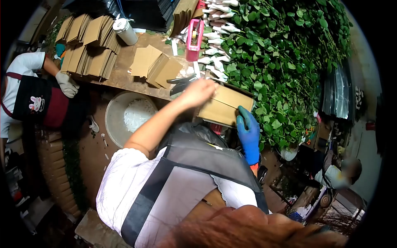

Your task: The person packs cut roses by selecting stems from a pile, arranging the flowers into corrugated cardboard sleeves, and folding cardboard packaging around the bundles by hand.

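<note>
A brown cardboard piece (226, 104) with a crease along it lies at the table's front edge. Over its left end is my bare left hand (200, 93), fingers closed; what they pinch is hidden. My right hand (248, 130), in a blue glove, grips the cardboard's near right corner, thumb and fingers curved around it. Dark scissors-like blades (178, 86) lie left of my left hand. Behind it stand a pink tape dispenser (194, 40) and a short white strip (197, 69). Rose stems with green leaves (273, 74) and white-wrapped ends (215, 41) are piled to the right.
Cardboard stacks (93, 35) and loose cardboard sheets (155, 66) lie on the table (124, 84), near a white bottle (125, 32). A bucket of white scraps (131, 115) stands below the edge. At left is a co-worker's gloved hand (67, 84); another person (337, 175) is at right.
</note>
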The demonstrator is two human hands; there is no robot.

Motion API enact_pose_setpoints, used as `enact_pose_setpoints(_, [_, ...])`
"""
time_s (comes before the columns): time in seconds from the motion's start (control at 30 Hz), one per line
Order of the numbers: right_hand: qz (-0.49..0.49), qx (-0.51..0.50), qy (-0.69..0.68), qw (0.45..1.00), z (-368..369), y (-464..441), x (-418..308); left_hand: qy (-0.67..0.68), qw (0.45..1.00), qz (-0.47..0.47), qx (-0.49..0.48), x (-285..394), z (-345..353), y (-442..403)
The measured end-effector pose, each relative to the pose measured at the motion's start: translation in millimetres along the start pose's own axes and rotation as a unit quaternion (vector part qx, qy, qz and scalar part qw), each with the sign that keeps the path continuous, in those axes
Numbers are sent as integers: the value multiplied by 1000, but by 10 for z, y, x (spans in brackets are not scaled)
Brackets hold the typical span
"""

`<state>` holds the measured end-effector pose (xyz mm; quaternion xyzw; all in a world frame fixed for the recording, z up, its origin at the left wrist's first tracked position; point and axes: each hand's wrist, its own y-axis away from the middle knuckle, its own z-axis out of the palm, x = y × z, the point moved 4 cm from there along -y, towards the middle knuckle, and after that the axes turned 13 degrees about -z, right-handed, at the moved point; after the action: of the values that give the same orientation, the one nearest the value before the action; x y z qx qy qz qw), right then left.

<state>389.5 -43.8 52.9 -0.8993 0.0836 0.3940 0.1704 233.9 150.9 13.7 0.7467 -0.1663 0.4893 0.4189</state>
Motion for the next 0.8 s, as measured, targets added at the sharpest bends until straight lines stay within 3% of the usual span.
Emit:
enact_pose_setpoints(0.1, [-42, -24, -11, 999, 62, -94, -7, -278, 947, 41, 158, -125, 348, -2])
enact_pose_setpoints(0.2, [-66, -29, 1, 997, 85, -157, -68, -332, 920, 9, 206, -171, 435, -64])
enact_pose_setpoints(0.47, [-138, -75, -28, 987, 276, -308, -16, -327, 914, -38, 236, -309, 427, -76])
enact_pose_setpoints(0.53, [-126, -85, -63, 986, 303, -321, 62, -304, 915, -55, 259, -381, 351, -4])
enact_pose_setpoints(0.67, [-62, -104, -137, 983, 359, -397, 116, -308, 922, -92, 214, -519, 226, 265])
enact_pose_setpoints(0.8, [-68, -162, -239, 955, 466, -563, -65, -277, 935, -117, 190, -722, 201, 384])
